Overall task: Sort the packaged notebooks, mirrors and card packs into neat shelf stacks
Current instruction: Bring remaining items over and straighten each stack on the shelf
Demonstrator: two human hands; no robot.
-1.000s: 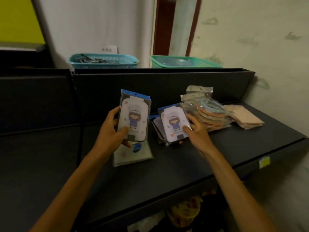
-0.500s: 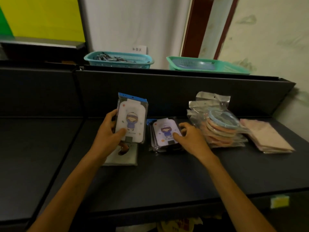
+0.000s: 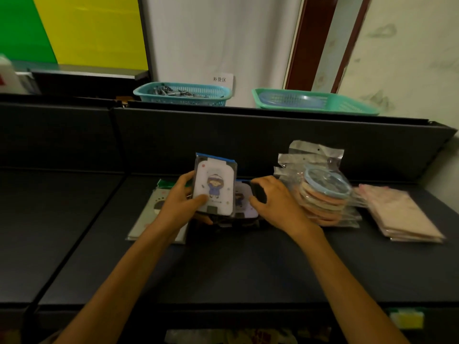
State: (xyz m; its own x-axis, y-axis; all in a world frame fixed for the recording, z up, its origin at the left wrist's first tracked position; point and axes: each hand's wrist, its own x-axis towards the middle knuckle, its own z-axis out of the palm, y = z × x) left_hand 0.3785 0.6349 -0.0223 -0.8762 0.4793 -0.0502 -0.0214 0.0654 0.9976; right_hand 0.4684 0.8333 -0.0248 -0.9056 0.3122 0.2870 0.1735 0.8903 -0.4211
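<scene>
My left hand (image 3: 178,204) holds a packaged card pack (image 3: 215,186) upright, a white face with a cartoon girl and a blue top strip. Just right of it, my right hand (image 3: 275,202) grips the far end of a small pile of the same card packs (image 3: 244,202) lying on the dark shelf (image 3: 236,264). Under my left wrist lies a flat packaged notebook (image 3: 149,219). Right of my right hand sits a stack of round bagged mirrors (image 3: 325,194). A pile of flat pink packets (image 3: 402,217) lies at the far right.
The shelf has a dark back panel (image 3: 248,140). Behind it stand a blue basket (image 3: 182,93) with small metal items and a green basket (image 3: 315,101). A second dark shelf section (image 3: 49,219) extends left. A yellow price tag (image 3: 406,319) sits on the front edge.
My left hand has brought the upright card pack right, against the pile. My right hand has shifted from lying on the pile's top pack to gripping its far end.
</scene>
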